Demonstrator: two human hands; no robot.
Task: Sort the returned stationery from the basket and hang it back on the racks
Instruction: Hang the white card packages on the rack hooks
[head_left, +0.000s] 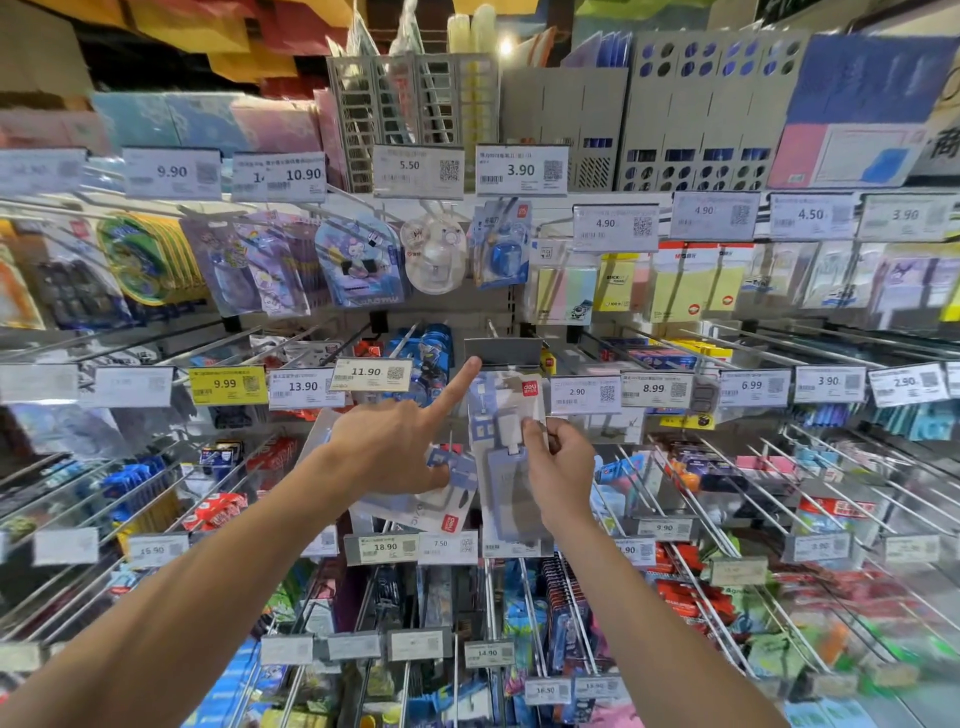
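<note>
Head view — right hand (558, 467), pinch on clear packet (501, 410); left hand (384, 441), grip on second packet (431, 512) — mostly hidden

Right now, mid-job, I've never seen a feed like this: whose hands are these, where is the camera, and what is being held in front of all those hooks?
There is no machine: a person works with bare hands, and the single picture comes from a wide-angle camera on their head, looking forward and down. Ahead is no table but shop racks: metal hooks with hanging stationery and price tags. The right hand pinches a clear packet with a red logo, held up before the hooks. The left hand points its index finger toward a grey label holder and seems to grip a second packet underneath.
</note>
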